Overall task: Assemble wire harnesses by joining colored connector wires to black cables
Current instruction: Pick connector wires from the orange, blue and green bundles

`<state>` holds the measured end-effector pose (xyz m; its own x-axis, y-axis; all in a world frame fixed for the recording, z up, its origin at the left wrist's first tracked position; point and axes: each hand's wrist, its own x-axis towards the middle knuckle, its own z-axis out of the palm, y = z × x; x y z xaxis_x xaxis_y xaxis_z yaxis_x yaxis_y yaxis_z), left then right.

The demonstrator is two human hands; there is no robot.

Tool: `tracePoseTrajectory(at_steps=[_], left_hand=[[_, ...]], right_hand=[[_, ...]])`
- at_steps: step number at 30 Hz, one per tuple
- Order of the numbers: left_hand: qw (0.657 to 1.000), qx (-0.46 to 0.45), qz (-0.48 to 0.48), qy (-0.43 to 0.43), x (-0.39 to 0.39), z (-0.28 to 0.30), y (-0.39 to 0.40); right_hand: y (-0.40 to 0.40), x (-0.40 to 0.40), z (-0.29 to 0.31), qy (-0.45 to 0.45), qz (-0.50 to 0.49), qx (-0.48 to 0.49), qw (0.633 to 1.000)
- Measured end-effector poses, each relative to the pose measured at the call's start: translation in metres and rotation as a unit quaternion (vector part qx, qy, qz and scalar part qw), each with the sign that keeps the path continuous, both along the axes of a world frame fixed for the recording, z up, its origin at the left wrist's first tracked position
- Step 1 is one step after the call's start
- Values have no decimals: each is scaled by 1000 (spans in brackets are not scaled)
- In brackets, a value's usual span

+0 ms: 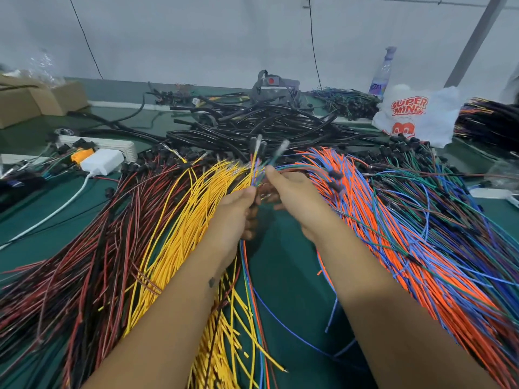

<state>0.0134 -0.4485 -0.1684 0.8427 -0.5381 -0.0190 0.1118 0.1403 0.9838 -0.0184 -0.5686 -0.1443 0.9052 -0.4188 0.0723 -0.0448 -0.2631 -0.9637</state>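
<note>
Two bare forearms reach in from the bottom of the frame, with no sleeves, gloves, rings or watch visible. The left hand [238, 203] and right hand [292, 192] are uncovered. A small dark mark sits on the left forearm near the wrist.

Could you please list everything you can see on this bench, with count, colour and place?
held wires: small mixed bunch, yellow, blue, green; raised at centre, terminals pointing up
yellow wires: large pile, yellow; left of centre
red and black wires: large pile; far left
orange and blue wires: large pile; right of centre
blue and green wires: pile; far right
black cables: heap, black; behind the wires
power strip: one, white; back left
charger: one, white; beside strip
cardboard boxes: brown; back left
plastic bag: one, white, red print; back right
bottle: one, clear; behind bag
table: green
left hand: grips bunch
right hand: pinches bunch
</note>
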Motion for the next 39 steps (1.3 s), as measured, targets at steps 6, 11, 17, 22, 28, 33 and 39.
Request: tracePoseTrajectory(at_steps=[6, 11, 17, 22, 28, 33, 39], left_hand=[[997, -49, 36, 53, 8, -2, 2], [991, -95, 82, 43, 10, -2, 3], [985, -107, 128, 46, 15, -4, 7], [988, -78, 129, 32, 12, -5, 6], [990, -66, 125, 24, 12, -4, 5], [990, -66, 121, 24, 12, -6, 4], [991, -62, 113, 23, 13, -7, 3]], right_hand=[[-38, -38, 4, 121, -41, -297, 946], [-59, -77, 6, 254, -97, -496, 825], [-66, -101, -2, 216, -103, -512, 825], [-72, -107, 1, 130, -97, -484, 860], [-109, -115, 19, -6, -172, -513, 841], [-156, -116, 21, 115, -166, -638, 743], [-201, -147, 27, 412, -284, -605, 619]])
